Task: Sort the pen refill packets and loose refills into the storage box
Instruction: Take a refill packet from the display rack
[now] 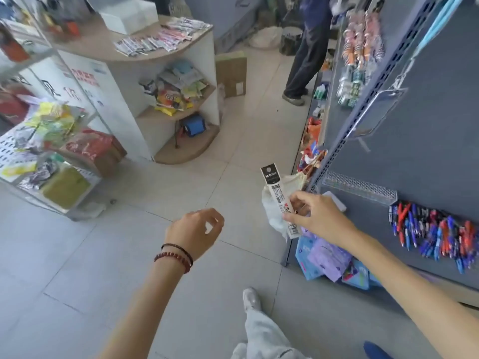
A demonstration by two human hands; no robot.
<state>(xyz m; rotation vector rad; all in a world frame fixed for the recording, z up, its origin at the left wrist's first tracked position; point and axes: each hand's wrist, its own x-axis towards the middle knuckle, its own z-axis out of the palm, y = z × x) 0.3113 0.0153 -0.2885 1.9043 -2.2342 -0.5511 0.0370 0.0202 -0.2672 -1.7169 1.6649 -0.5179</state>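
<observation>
Head-height view down onto a grey tiled shop floor. Right hand raised beside a grey shelf unit, thumb and fingertips pinching the lower end of a long, narrow pen refill packet, held upright and slightly tilted, black header at the top. Just behind the packet, a crumpled white bag at the shelf's corner. Left hand in mid-air over the floor, holding nothing, fingers loosely curled, thumb and forefinger nearly meeting; two beaded bracelets on that wrist. Well apart at upper left, more refill packets fanned out on a curved wooden counter, near a white box. On the shelf face at right, a dense cluster of red and blue pens.
</observation>
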